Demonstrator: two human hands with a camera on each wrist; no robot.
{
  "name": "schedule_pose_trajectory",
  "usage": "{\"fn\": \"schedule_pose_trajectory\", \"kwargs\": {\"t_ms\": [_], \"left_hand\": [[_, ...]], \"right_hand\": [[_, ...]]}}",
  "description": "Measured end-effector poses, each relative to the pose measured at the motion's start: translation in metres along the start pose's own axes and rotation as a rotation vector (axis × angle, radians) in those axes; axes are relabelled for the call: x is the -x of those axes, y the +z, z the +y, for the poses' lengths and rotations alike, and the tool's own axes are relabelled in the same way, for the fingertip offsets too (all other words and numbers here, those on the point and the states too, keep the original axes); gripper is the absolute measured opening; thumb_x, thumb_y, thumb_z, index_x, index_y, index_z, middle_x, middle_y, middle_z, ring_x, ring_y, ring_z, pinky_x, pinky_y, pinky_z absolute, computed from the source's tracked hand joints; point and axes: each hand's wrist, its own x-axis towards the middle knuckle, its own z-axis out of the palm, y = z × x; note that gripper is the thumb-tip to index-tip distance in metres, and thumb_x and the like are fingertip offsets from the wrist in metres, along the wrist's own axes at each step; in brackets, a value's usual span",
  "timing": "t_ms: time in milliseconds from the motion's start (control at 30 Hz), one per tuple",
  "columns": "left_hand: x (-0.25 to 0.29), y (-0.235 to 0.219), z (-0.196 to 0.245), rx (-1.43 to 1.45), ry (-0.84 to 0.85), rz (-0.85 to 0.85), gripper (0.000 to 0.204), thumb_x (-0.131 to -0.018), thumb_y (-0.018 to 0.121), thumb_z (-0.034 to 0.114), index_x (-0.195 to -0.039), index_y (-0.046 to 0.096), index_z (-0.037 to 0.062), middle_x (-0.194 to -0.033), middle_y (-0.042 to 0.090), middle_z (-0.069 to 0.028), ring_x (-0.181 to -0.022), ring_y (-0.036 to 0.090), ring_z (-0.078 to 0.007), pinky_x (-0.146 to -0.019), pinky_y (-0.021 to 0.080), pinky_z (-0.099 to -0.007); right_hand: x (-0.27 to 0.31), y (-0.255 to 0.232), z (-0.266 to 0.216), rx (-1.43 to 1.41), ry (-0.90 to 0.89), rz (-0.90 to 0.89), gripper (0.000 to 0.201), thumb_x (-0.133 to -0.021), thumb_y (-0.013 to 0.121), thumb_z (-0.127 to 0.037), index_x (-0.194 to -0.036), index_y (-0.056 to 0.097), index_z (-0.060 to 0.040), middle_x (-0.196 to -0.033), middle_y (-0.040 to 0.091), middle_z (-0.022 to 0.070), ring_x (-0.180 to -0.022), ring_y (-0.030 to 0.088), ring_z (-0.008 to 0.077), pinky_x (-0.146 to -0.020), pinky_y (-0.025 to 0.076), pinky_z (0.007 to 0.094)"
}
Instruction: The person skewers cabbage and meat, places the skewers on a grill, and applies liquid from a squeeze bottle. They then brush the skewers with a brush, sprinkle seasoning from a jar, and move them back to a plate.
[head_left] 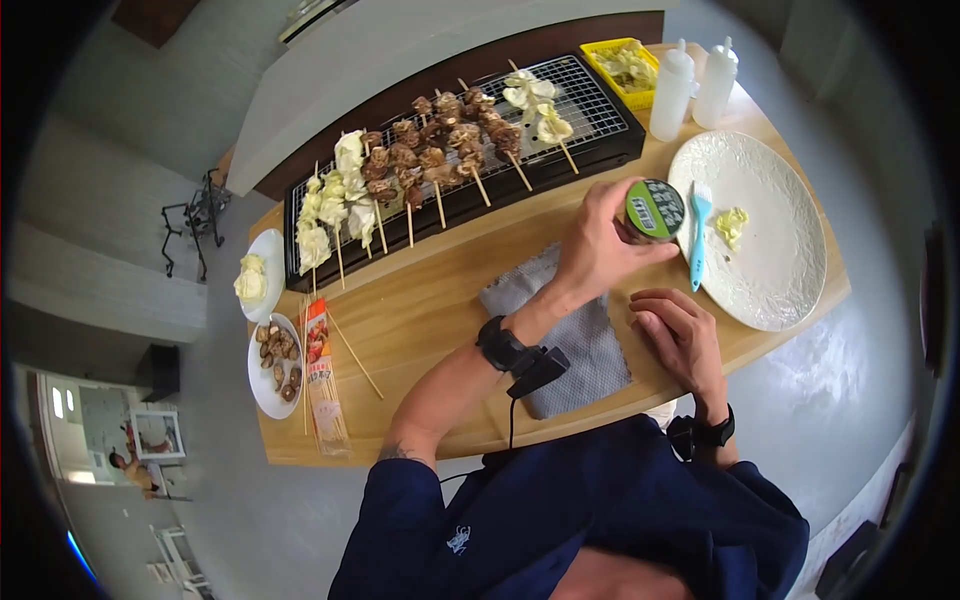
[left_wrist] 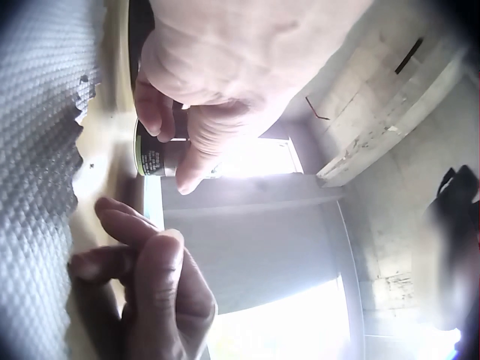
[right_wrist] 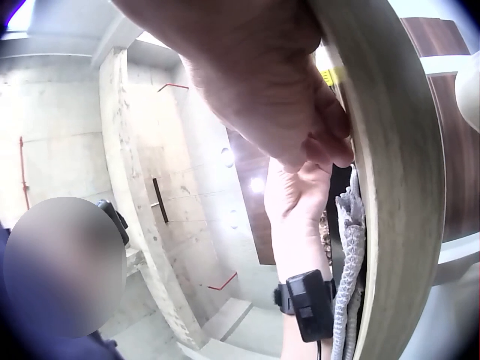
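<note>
In the head view, my left hand (head_left: 600, 235) grips a small round container (head_left: 654, 210) with a green-and-black printed top, beside the large plate's edge. The left wrist view shows the thumb and fingers of my left hand (left_wrist: 225, 82) around the container's dark side (left_wrist: 155, 157), which carries small print. My right hand (head_left: 682, 338) rests at the table's near right side, fingers loosely bent and holding nothing. A pale blue basting brush (head_left: 700, 235) lies on the large white plate (head_left: 790, 270) next to a scrap of cabbage (head_left: 732, 228).
A black grill (head_left: 600, 100) bears several skewers of mushroom and cabbage. Behind the plate stand squeeze bottles (head_left: 672, 95) and a yellow basket (head_left: 640, 98). A grey cloth (head_left: 580, 360) lies in front. Mushrooms (head_left: 277, 350), cabbage (head_left: 250, 280) and a skewer packet (head_left: 322, 370) are at left.
</note>
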Motion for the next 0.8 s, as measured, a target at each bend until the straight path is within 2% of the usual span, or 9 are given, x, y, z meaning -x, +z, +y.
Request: {"fn": "schedule_pose_trajectory", "kwargs": {"t_ms": [100, 200, 267, 367, 433, 533, 567, 700, 800], "left_hand": [[0.009, -0.012, 0.043, -0.055, 0.079, 0.025, 0.081, -0.071, 0.094, 0.019, -0.137, 0.052, -0.0044, -0.122, 0.058, -0.01, -0.088, 0.065, -0.0105, -0.071, 0.057, -0.0234], [0.013, -0.023, 0.068, -0.124, 0.179, 0.069, 0.077, -0.069, 0.094, 0.017, -0.135, 0.056, 0.0058, -0.12, 0.056, -0.0089, -0.089, 0.066, -0.0146, -0.071, 0.059, -0.0262], [0.014, -0.031, 0.078, -0.104, 0.223, 0.114, 0.076, -0.069, 0.093, 0.018, -0.134, 0.057, 0.007, -0.121, 0.057, -0.0097, -0.091, 0.067, -0.0164, -0.072, 0.059, -0.0268], [0.013, -0.042, 0.097, -0.134, 0.313, 0.173, 0.074, -0.069, 0.093, 0.022, -0.133, 0.058, 0.0087, -0.121, 0.059, -0.012, -0.094, 0.069, -0.0202, -0.075, 0.059, -0.0287], [0.015, -0.049, 0.103, -0.169, 0.269, 0.146, 0.073, -0.066, 0.093, 0.026, -0.13, 0.061, 0.0116, -0.122, 0.062, -0.0123, -0.095, 0.071, -0.0263, -0.079, 0.06, -0.0332], [0.015, -0.045, 0.085, -0.216, 0.339, 0.19, 0.075, -0.062, 0.094, 0.024, -0.129, 0.062, 0.0133, -0.119, 0.064, -0.0081, -0.09, 0.071, -0.0281, -0.078, 0.06, -0.034], [0.016, -0.046, 0.084, -0.183, 0.305, 0.177, 0.074, -0.061, 0.093, 0.023, -0.128, 0.063, 0.0144, -0.118, 0.066, -0.0049, -0.101, 0.069, -0.0299, -0.084, 0.058, -0.0373], [0.015, -0.05, 0.08, -0.307, 0.259, 0.08, 0.084, -0.061, 0.094, 0.026, -0.135, 0.059, 0.0115, -0.127, 0.064, -0.009, -0.121, 0.058, -0.0316, -0.099, 0.05, -0.0428], [0.013, -0.047, 0.063, -0.23, 0.438, 0.23, 0.097, -0.064, 0.094, 0.027, -0.145, 0.047, 0.004, -0.138, 0.057, -0.0163, -0.112, 0.06, -0.0303, -0.097, 0.05, -0.0426]], "right_hand": [[0.004, 0.0, -0.003, -0.06, 0.082, -0.037, 0.012, -0.094, 0.068, -0.011, -0.1, 0.071, -0.0006, -0.105, 0.071, 0.0128, -0.087, 0.07, 0.0289, -0.078, 0.055, 0.0357], [0.009, 0.001, -0.005, -0.688, 0.295, -0.088, 0.039, -0.11, 0.045, -0.025, -0.129, 0.057, 0.0065, -0.113, 0.07, 0.0172, -0.093, 0.072, 0.025, -0.086, 0.056, 0.0357], [0.001, -0.004, -0.012, -0.878, 0.35, -0.077, 0.062, -0.11, 0.031, -0.047, -0.144, 0.04, 0.0049, -0.121, 0.067, 0.0195, -0.096, 0.072, 0.0257, -0.09, 0.056, 0.0367], [-0.025, -0.012, -0.01, -1.14, 0.369, -0.07, 0.068, -0.108, 0.03, -0.054, -0.146, 0.04, 0.0026, -0.127, 0.064, 0.0186, -0.106, 0.069, 0.0271, -0.095, 0.054, 0.0391], [-0.046, -0.011, -0.028, -1.476, 0.538, 0.062, 0.073, -0.105, 0.033, -0.061, -0.146, 0.042, -0.0006, -0.134, 0.061, 0.017, -0.118, 0.063, 0.0275, -0.103, 0.049, 0.043], [-0.063, -0.01, -0.033, -1.601, 0.496, 0.006, 0.076, -0.102, 0.036, -0.067, -0.145, 0.046, -0.0044, -0.138, 0.059, 0.0149, -0.126, 0.058, 0.0272, -0.107, 0.045, 0.0459], [-0.066, -0.008, -0.032, -1.632, 0.477, -0.028, 0.074, -0.101, 0.038, -0.067, -0.144, 0.049, -0.0071, -0.139, 0.059, 0.0147, -0.126, 0.058, 0.0278, -0.108, 0.044, 0.0472], [-0.076, -0.01, -0.031, -1.699, 0.466, -0.057, 0.068, -0.104, 0.041, -0.06, -0.143, 0.049, -0.0055, -0.136, 0.059, 0.0161, -0.125, 0.057, 0.0304, -0.104, 0.049, 0.0472], [-0.094, -0.024, -0.028, -1.837, 0.492, -0.049, 0.059, -0.104, 0.052, -0.047, -0.143, 0.048, -0.0026, -0.139, 0.054, 0.0208, -0.128, 0.054, 0.0379, -0.106, 0.05, 0.0468]]}}
